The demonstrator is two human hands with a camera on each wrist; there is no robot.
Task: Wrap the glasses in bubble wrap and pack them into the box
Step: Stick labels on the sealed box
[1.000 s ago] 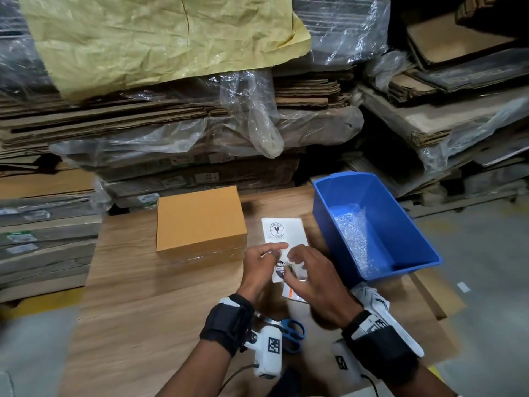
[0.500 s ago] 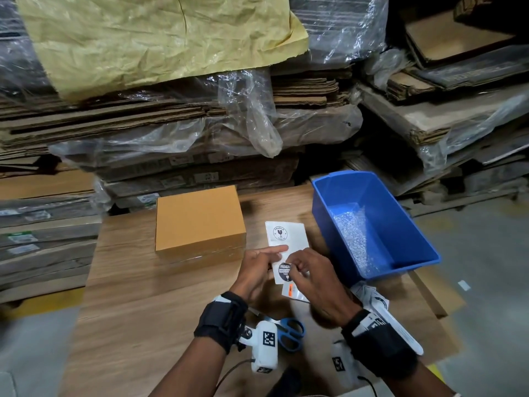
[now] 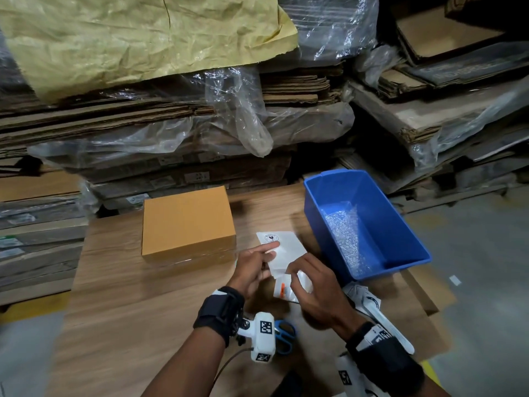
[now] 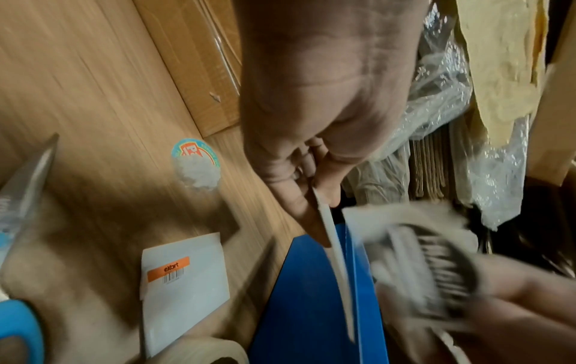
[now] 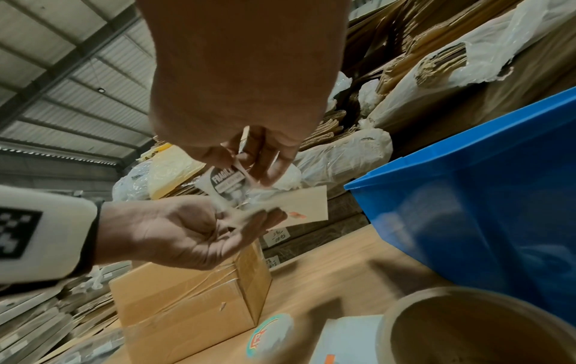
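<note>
The box (image 3: 187,223) sits shut and taped on the table (image 3: 128,296) — glasses presumably inside. The left hand (image 3: 253,266) pinches the backing sheet (image 3: 282,250) taut so the right hand (image 3: 312,285) — fingers pinched — can peel the sticker (image 5: 226,182).

One box (image 3: 187,222), one blue bin (image 3: 369,222), two hands (image 3: 253,266).

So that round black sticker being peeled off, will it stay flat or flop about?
Probably floppy: the sticker already curls where the right hand pinches it. It looks thin and light, so it should lift easily off the white backing sheet the left hand holds. Its sticky side may cling to fingers.
</note>
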